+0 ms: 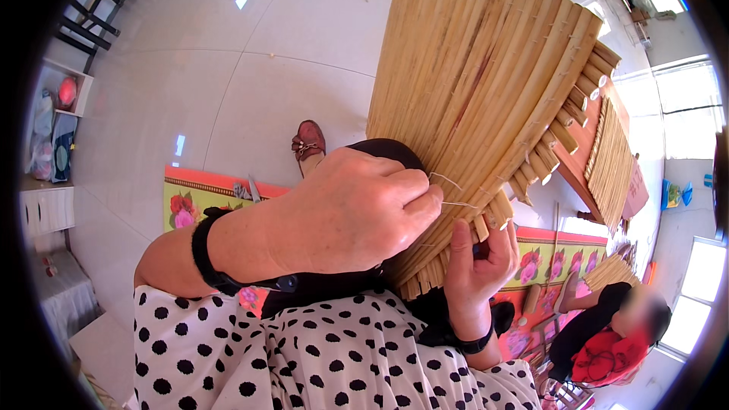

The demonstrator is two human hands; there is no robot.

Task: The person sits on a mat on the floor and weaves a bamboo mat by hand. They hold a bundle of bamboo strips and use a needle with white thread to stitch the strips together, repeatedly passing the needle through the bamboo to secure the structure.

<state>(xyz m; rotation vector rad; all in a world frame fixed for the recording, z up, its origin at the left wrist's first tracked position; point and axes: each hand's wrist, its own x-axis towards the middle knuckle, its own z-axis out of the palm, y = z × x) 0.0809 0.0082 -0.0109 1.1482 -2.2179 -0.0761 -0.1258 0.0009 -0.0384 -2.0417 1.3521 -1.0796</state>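
Note:
A mat of straw-coloured reed stalks (471, 83), bound side by side with rows of stitches, lies slanted across my lap and reaches away from me. My left hand (372, 201) is closed above its near part, pinching a thin pale thread (459, 204) that runs to the mat's right edge. Whether a needle is in those fingertips is hidden. Along that edge, cut stalk ends stick out unevenly. My right hand (482, 266) grips short stalk ends (497, 212) there between thumb and fingers, from below and the right.
A brown table (585, 148) at the right carries another reed mat (610, 159). Floral cloth (190, 201) lies on the tiled floor, with scissors (254, 188) on it. Another person (600, 342) sits at the lower right. Shelves (49, 205) line the left; dark stools (95, 26) stand far left.

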